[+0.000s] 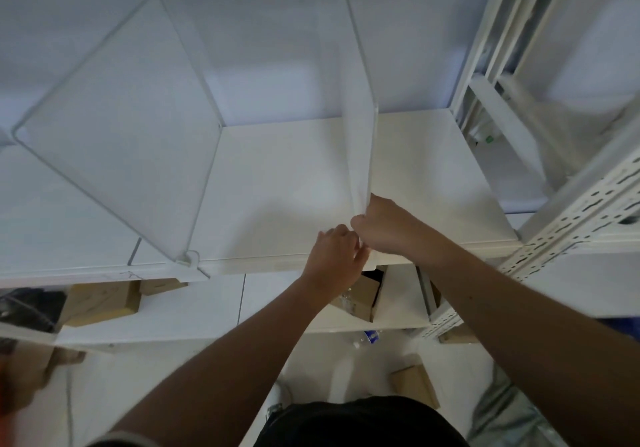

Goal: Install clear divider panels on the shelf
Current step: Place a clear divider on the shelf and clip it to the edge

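No readable writing is seen — a blue label on a bottle below the shelf [294, 183] is too blurred. Two clear divider panels are counted: the left panel [128, 128] stands clipped at the shelf's front edge, and the right panel [362, 135] stands upright toward the right end. The right hand [384, 227] is closed on the right panel's lower front corner — the left hand [334, 256], fingers curled, touches it at the front edge.
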Available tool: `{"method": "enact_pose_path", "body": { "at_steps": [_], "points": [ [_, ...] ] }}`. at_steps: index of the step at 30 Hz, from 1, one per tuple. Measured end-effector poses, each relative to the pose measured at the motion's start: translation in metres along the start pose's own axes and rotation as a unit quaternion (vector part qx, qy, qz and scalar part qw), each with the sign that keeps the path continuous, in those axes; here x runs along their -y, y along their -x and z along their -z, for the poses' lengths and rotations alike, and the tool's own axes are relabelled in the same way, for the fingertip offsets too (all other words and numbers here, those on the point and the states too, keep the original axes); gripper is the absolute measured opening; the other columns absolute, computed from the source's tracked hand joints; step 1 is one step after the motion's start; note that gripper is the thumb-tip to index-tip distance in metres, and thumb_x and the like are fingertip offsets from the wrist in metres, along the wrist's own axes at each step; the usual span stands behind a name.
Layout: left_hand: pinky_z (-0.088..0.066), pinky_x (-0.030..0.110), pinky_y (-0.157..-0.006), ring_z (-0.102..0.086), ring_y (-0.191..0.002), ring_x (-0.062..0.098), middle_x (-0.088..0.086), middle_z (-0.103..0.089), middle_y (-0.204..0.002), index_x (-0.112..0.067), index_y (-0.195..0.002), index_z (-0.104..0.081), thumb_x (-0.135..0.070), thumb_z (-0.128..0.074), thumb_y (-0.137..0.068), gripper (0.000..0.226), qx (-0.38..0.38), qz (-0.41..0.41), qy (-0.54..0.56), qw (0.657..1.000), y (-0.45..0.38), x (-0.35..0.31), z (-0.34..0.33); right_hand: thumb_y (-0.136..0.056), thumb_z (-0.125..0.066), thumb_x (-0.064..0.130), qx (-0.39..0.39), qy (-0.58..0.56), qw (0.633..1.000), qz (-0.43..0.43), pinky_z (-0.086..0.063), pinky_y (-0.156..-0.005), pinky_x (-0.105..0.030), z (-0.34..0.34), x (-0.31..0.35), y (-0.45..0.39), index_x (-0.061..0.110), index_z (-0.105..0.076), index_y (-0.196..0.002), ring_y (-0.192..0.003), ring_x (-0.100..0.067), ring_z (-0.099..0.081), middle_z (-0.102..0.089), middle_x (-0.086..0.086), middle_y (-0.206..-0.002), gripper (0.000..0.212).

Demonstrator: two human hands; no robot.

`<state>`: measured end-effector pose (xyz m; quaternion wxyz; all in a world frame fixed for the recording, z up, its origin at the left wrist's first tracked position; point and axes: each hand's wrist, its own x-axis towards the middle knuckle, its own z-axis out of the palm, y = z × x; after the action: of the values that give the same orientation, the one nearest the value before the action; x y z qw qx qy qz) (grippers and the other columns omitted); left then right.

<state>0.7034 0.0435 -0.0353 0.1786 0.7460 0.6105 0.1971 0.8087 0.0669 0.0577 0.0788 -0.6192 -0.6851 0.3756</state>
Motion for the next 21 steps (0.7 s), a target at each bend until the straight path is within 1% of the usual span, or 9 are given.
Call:
{"method": "enact_pose_path", "body": {
  "at_steps": [3,6,8,11,14,17,19,21],
  "points": [
    [-0.050,0.032,-0.080,-0.059,-0.088,0.024,0.010,-0.064,-0.095,-0.007,-0.102,-0.058,-0.024,-0.045,-0.094,0.023,-0.022,-0.011,-0.012,1.000,0.004,0.000,-0.005,-0.093,-0.036,0.022,-0.023,0.007,1.000,0.009,-0.049,-0.069,-0.035,-0.008,-0.005,0.005,0.010,-0.044,-0.112,-0.079,-0.023,-0.060,-0.060,-0.007,-0.089,0.024],
    [-0.050,0.032,-0.085,-0.057,-0.094,0.025,0.011,-0.064,-0.102,-0.008,-0.112,-0.056,-0.022,-0.046,-0.094,0.025,-0.034,-0.024,-0.010,0.999,0.008,0.002,-0.010,-0.094,-0.035,0.023,-0.037,0.018,0.999,0.015,-0.052,-0.077,-0.039,-0.012,-0.005,0.009,0.008,-0.046,-0.112,-0.082,-0.026,-0.062,-0.062,-0.008,-0.089,0.025],
    [-0.051,0.034,-0.085,-0.056,-0.094,0.025,0.010,-0.064,-0.103,-0.010,-0.111,-0.057,-0.023,-0.049,-0.093,0.023,-0.039,-0.024,-0.009,0.999,0.009,0.003,-0.013,-0.095,-0.035,0.023,-0.039,0.019,0.999,0.012,-0.050,-0.078,-0.037,-0.013,-0.004,0.010,0.009,-0.046,-0.114,-0.086,-0.027,-0.061,-0.063,-0.009,-0.093,0.026],
    [-0.051,0.032,-0.083,-0.054,-0.096,0.023,0.008,-0.063,-0.101,-0.011,-0.105,-0.059,-0.023,-0.050,-0.091,0.021,-0.046,-0.009,-0.001,0.999,0.009,0.007,-0.015,-0.095,-0.035,0.023,-0.036,0.013,0.999,0.010,-0.049,-0.080,-0.037,-0.013,-0.003,0.009,0.010,-0.045,-0.117,-0.088,-0.027,-0.060,-0.062,-0.008,-0.096,0.028],
    [-0.050,0.031,-0.083,-0.053,-0.093,0.021,0.007,-0.063,-0.097,-0.011,-0.101,-0.059,-0.023,-0.051,-0.090,0.018,-0.053,-0.004,0.010,0.999,0.010,0.007,-0.015,-0.094,-0.035,0.023,-0.033,0.010,0.999,0.009,-0.048,-0.076,-0.036,-0.013,-0.002,0.008,0.010,-0.047,-0.111,-0.083,-0.026,-0.061,-0.062,-0.007,-0.089,0.024],
    [-0.047,0.029,-0.085,-0.050,-0.087,0.016,0.003,-0.060,-0.093,-0.013,-0.096,-0.057,-0.027,-0.050,-0.091,0.017,-0.047,-0.016,0.004,0.999,0.009,0.011,-0.015,-0.094,-0.035,0.022,-0.032,0.007,0.999,0.009,-0.047,-0.070,-0.034,-0.011,-0.001,0.008,0.011,-0.046,-0.101,-0.079,-0.024,-0.061,-0.060,-0.006,-0.084,0.017],
    [-0.043,0.025,-0.086,-0.045,-0.087,0.013,-0.002,-0.053,-0.093,-0.015,-0.093,-0.054,-0.028,-0.049,-0.090,0.015,-0.017,-0.024,0.020,0.999,0.010,0.017,-0.012,-0.093,-0.037,0.022,-0.027,0.010,1.000,-0.002,-0.046,-0.063,-0.030,-0.010,0.000,0.007,0.011,-0.047,-0.089,-0.071,-0.019,-0.059,-0.057,-0.004,-0.078,0.016],
    [-0.043,0.024,-0.089,-0.049,-0.096,0.013,-0.002,-0.052,-0.102,-0.016,-0.101,-0.055,-0.027,-0.049,-0.091,0.016,0.035,-0.020,0.052,0.998,0.013,0.024,-0.003,-0.092,-0.041,0.021,-0.006,0.013,1.000,-0.027,-0.042,-0.050,-0.024,-0.010,0.001,0.009,0.012,-0.048,-0.075,-0.061,-0.015,-0.058,-0.057,-0.004,-0.072,0.021]
  ]
}}
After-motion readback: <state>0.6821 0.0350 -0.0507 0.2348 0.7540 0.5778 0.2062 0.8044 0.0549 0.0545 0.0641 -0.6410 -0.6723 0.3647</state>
